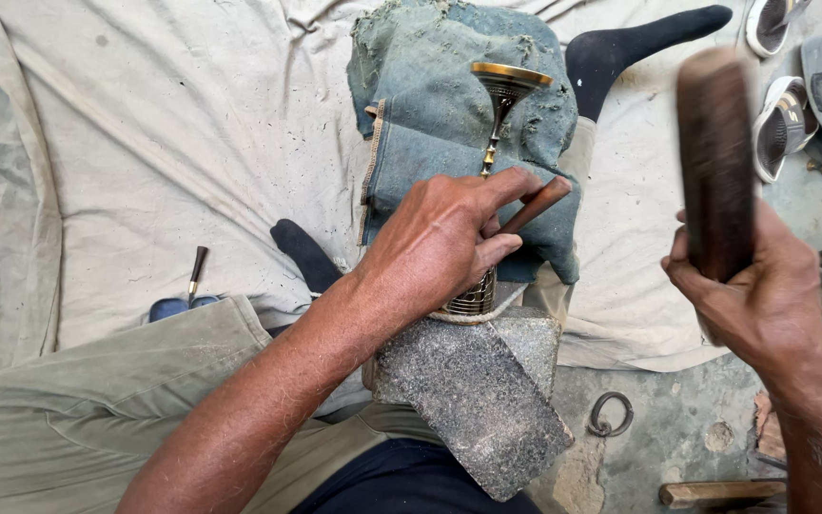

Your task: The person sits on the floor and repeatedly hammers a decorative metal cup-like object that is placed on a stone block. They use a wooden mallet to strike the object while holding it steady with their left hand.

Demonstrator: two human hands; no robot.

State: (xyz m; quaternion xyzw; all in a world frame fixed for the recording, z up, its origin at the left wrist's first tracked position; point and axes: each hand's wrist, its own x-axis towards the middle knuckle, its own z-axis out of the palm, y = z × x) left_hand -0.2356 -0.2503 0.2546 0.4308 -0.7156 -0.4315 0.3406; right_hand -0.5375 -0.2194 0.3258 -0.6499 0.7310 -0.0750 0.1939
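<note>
No packages, labels, signs or screens show anywhere in this view.

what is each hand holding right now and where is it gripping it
Left hand pinches a brown chisel-like tool along its shaft. Right hand grips a dark wooden mallet at its lower end.

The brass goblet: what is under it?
The brass goblet lies on a folded blue cloth, its base end over a grey stone block. The left hand hides its middle.

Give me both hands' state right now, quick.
Left hand: closed on a wooden-handled tool, set against the brass goblet.
Right hand: closed on a dark wooden mallet, raised.
</note>
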